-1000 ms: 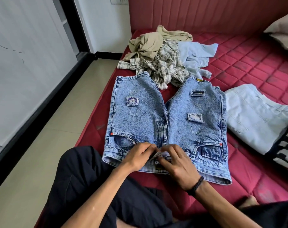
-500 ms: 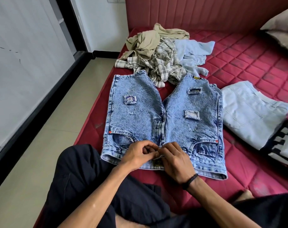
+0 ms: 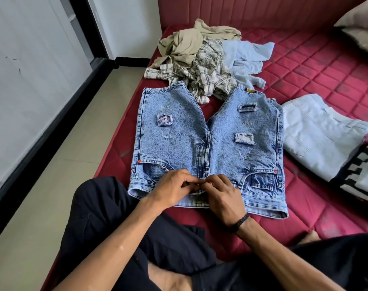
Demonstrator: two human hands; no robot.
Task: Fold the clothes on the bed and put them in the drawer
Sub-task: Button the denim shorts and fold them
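At the near edge of the bed, both hands meet over the middle of the waistband of the denim shorts (image 3: 208, 141). The left hand (image 3: 174, 189) has its fingers curled, pinching the fabric at the fly, and the right hand (image 3: 222, 195), with a dark braided band (image 3: 239, 222) on its wrist, pinches the same spot from the other side; fingertips of the two hands touch. What exactly sits between the fingers is too small to tell.

The shorts lie flat on the red quilted mattress (image 3: 325, 66), waistband toward the person, legs pointing away and spread apart in a narrow V. Frayed patches show on both legs.

Beyond the leg ends lies a loose heap: a plaid shirt (image 3: 204, 74) touching the shorts, a beige garment (image 3: 187, 42) on top of it at the back, and a pale blue garment (image 3: 246, 57) just beside on the right. To the right of the shorts rests a folded light denim piece (image 3: 319, 133), with a black-and-white patterned item (image 3: 363, 171) at its near right side. A pillow (image 3: 363, 24) shows at the top right corner. The person's legs in dark clothing (image 3: 120, 217) fill the foreground, and pale floor (image 3: 63, 164) runs along the left of the bed.
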